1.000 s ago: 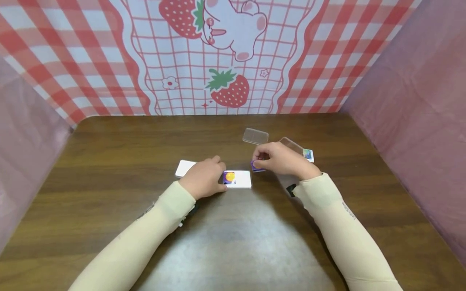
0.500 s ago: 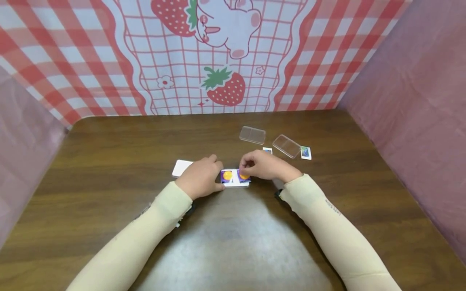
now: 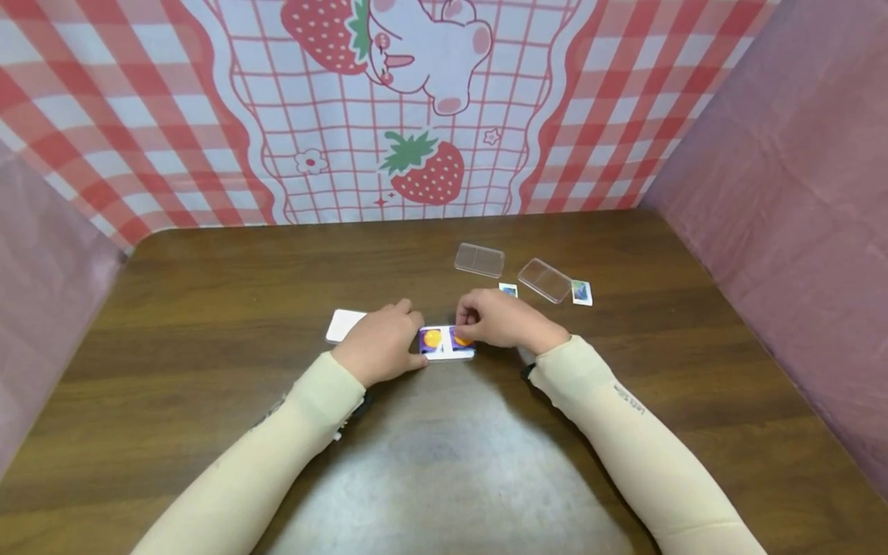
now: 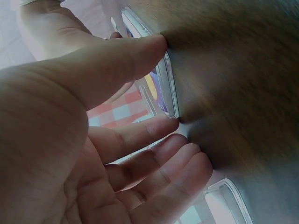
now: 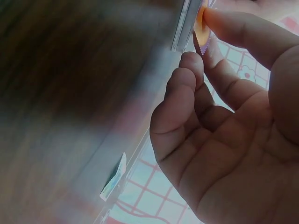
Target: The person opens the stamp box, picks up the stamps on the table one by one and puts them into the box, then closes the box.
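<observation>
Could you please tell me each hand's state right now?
Left hand: closed, holding the white rectangular plastic case.
Right hand: closed, pinching a purple-and-orange rectangular paper stamp.

"How's the worktop (image 3: 430, 470)?"

"Smooth wood grain with a sheen."

"And the case (image 3: 444, 357) on the worktop?"

"Smooth, glossy plastic, clear at its edges."

"The stamp (image 3: 431, 341)?"

"Thin paper, by the look."

"Behind the worktop?"

"A backdrop (image 3: 291, 189) of matt printed cloth. The drape (image 3: 784, 208) right of the worktop is creased cloth, faintly satiny."

"Sleeves (image 3: 638, 432)?"

"Smooth matt cloth."
</observation>
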Demonstrator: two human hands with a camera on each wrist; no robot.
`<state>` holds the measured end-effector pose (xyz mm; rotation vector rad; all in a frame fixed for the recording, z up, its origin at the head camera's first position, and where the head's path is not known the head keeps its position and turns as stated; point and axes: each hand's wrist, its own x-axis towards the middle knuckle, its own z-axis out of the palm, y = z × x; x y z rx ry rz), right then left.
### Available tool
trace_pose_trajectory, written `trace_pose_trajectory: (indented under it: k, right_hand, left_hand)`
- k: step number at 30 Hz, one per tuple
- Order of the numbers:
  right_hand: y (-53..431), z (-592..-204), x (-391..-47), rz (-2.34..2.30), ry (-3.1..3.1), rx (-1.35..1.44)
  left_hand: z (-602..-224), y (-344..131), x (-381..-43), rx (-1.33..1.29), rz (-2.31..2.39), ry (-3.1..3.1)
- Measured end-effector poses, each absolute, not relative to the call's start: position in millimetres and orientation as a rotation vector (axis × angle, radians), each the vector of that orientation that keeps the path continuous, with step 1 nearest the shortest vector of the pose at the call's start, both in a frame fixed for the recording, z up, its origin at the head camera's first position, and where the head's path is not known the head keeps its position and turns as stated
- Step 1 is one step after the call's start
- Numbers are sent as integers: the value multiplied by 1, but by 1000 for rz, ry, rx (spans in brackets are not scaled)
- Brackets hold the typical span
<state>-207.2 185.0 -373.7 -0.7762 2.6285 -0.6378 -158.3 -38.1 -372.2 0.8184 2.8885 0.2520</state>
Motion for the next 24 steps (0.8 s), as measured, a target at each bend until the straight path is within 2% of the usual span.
trace_pose_trajectory:
  k: [24]
  right_hand:
    - [182, -374, -205, -620, 2608, -741]
  left_hand:
    - [-372, -39, -157, 854, 283, 2913]
